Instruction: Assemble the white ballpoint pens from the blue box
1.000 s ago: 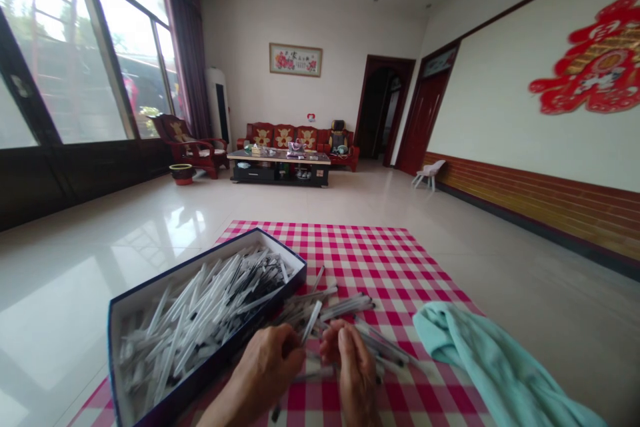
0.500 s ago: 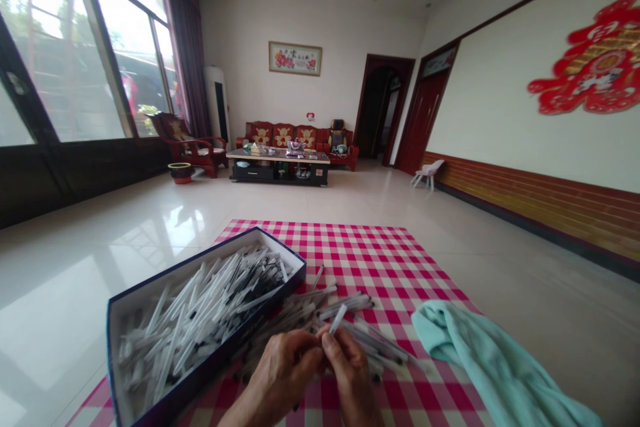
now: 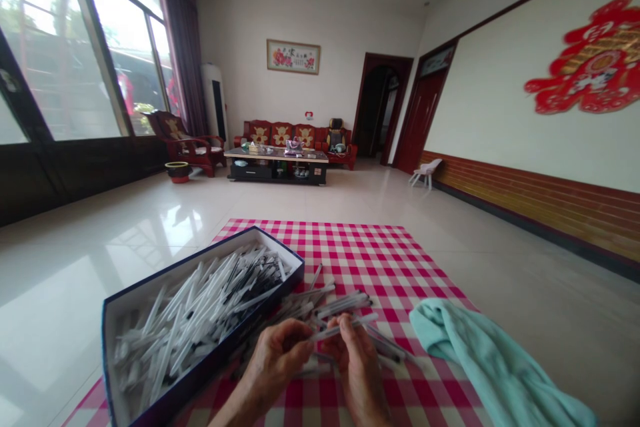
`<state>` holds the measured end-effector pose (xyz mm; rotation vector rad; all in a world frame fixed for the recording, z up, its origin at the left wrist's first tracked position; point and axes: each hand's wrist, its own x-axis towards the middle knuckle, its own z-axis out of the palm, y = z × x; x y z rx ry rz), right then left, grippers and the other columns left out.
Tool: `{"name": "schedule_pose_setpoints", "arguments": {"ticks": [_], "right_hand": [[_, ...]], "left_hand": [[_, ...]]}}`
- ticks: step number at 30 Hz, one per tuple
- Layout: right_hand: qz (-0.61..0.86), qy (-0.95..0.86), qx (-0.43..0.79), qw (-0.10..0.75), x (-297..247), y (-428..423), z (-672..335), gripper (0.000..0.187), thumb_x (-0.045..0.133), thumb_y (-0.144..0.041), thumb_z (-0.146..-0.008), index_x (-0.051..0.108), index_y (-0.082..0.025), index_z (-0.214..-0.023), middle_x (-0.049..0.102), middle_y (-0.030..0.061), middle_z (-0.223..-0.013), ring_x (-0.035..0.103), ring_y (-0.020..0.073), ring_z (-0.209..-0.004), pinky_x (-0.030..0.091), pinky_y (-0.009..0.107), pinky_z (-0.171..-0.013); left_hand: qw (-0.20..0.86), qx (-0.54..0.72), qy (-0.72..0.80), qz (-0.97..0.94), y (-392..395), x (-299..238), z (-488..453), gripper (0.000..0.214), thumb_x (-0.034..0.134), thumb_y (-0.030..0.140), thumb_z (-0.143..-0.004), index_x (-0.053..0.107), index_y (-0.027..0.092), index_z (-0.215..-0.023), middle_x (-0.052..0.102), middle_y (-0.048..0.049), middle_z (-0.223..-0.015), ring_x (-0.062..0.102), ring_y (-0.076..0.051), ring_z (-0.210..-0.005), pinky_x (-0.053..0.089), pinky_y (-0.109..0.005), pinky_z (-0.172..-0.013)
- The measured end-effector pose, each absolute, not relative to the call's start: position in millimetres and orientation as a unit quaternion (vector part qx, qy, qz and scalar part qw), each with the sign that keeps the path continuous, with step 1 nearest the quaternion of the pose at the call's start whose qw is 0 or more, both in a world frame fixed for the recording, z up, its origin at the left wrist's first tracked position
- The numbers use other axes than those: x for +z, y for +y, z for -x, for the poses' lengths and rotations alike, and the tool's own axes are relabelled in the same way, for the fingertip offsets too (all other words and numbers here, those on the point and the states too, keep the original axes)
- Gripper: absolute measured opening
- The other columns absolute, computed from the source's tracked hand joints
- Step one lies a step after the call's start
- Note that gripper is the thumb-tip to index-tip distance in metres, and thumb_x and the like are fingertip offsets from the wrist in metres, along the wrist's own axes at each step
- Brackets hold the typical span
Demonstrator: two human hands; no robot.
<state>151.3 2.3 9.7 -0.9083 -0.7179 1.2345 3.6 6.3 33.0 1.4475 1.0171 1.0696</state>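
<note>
My left hand (image 3: pixel 277 357) and my right hand (image 3: pixel 356 363) meet low in the middle of the view, both pinched on one clear plastic pen (image 3: pixel 345 327) that lies nearly level between them. Behind the hands a loose heap of similar pens (image 3: pixel 330 300) rests on a red-and-white checked cloth (image 3: pixel 370 253). To the left stands a dark blue box (image 3: pixel 125 293) with a white inside, filled with several more pens (image 3: pixel 200 320).
A light teal cloth (image 3: pixel 480 360) lies bunched at the right edge of the checked cloth. Glossy floor tiles surround it. Far off stand a low dark coffee table (image 3: pixel 277 165), a red sofa (image 3: pixel 295 137), an armchair (image 3: pixel 187 143) and a small white chair (image 3: pixel 425 173).
The pen between my hands has tipped from steeply upright to nearly level. Both hands rose slightly and stayed closed on it.
</note>
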Motion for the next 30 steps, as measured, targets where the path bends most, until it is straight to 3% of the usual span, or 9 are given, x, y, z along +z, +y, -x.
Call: {"name": "schedule_pose_setpoints", "arguments": {"ticks": [7, 14, 19, 25, 30], "right_hand": [[0.355, -0.356, 0.607, 0.615, 11, -4, -146, 0.02, 0.07, -0.036, -0.075, 0.064, -0.021, -0.086, 0.067, 0.0012, -0.075, 0.064, 0.0197, -0.066, 0.052, 0.033, -0.064], [0.345, -0.352, 0.622, 0.608, 13, -1, -146, 0.019, 0.065, -0.04, -0.079, 0.065, -0.021, -0.077, 0.067, 0.0002, -0.067, 0.063, 0.0194, -0.06, 0.051, 0.033, -0.061], [0.349, -0.361, 0.606, 0.617, 11, -1, -145, 0.019, 0.062, -0.037, -0.083, 0.065, -0.02, -0.075, 0.067, -0.0001, -0.066, 0.062, 0.017, -0.061, 0.05, 0.03, -0.06], [0.346, -0.34, 0.618, 0.618, 9, -1, -143, 0.013, 0.069, -0.032, -0.078, 0.067, -0.02, -0.083, 0.069, 0.0006, -0.073, 0.064, 0.0165, -0.065, 0.051, 0.029, -0.063], [0.351, -0.333, 0.611, 0.626, 6, -1, -143, 0.014, 0.071, -0.032, -0.076, 0.068, -0.021, -0.083, 0.07, 0.0016, -0.073, 0.065, 0.0178, -0.065, 0.051, 0.029, -0.062]], "left_hand": [[0.571, 0.499, 0.38, -0.529, 6, 22, -9, 0.021, 0.069, 0.032, -0.074, 0.064, 0.014, -0.083, 0.068, -0.0013, -0.067, 0.057, -0.011, -0.059, 0.042, -0.02, -0.055], [0.534, 0.513, 0.409, -0.534, 7, 16, -9, 0.031, 0.066, 0.042, -0.075, 0.067, 0.013, -0.086, 0.067, -0.0019, -0.061, 0.054, -0.011, -0.052, 0.043, -0.021, -0.052], [0.459, 0.48, 0.472, -0.58, 3, 16, -11, 0.034, 0.055, 0.047, -0.082, 0.066, 0.015, -0.083, 0.062, 0.0, -0.058, 0.054, -0.011, -0.052, 0.04, -0.02, -0.05], [0.261, 0.457, 0.534, -0.661, 2, 19, -13, 0.042, 0.044, 0.043, -0.088, 0.049, 0.018, -0.055, 0.048, 0.003, -0.049, 0.044, -0.009, -0.046, 0.032, -0.02, -0.048], [0.247, 0.459, 0.522, -0.675, 1, 22, -12, 0.035, 0.043, 0.039, -0.09, 0.06, 0.018, -0.068, 0.059, -0.0004, -0.057, 0.053, -0.012, -0.051, 0.038, -0.02, -0.052]]}}
